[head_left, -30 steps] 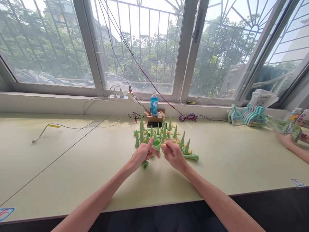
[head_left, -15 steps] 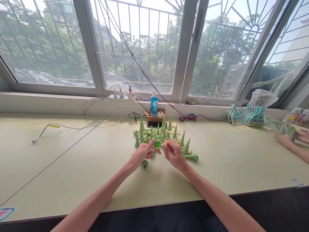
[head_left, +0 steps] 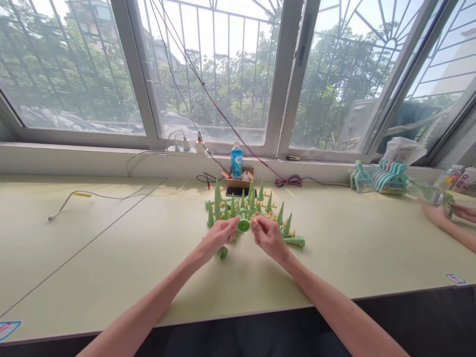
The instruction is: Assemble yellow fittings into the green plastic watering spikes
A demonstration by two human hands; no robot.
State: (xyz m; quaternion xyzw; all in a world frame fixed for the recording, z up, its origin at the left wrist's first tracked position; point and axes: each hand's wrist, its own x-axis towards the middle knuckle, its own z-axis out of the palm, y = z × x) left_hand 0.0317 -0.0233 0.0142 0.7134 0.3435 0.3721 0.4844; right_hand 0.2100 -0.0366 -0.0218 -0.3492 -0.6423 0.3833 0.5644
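Note:
Between my hands is a green plastic watering spike (head_left: 243, 225), its round open end facing me. My left hand (head_left: 222, 233) is closed on the spike's left side. On the other side my right hand (head_left: 267, 234) pinches a small yellow valve (head_left: 252, 221) at the spike's side; my fingers hide most of it, and I cannot tell how far in it sits. Just behind stand several upright green spikes (head_left: 217, 201), many with yellow valves. One loose spike (head_left: 222, 253) lies by my left wrist, another (head_left: 296, 241) right of my right hand.
Behind the spikes are a black phone (head_left: 237, 191), a small cardboard box (head_left: 247, 183) and a blue bottle (head_left: 237, 161). Cables (head_left: 290, 180) lie along the sill. At the far right, another person's hands (head_left: 439, 215) hold a plastic packet near teal plastic tools (head_left: 392, 178).
The spike has tipped slightly, its open end now lower and its neck showing. My left fingers, spread beneath it before, have closed on its side. My right hand has barely moved.

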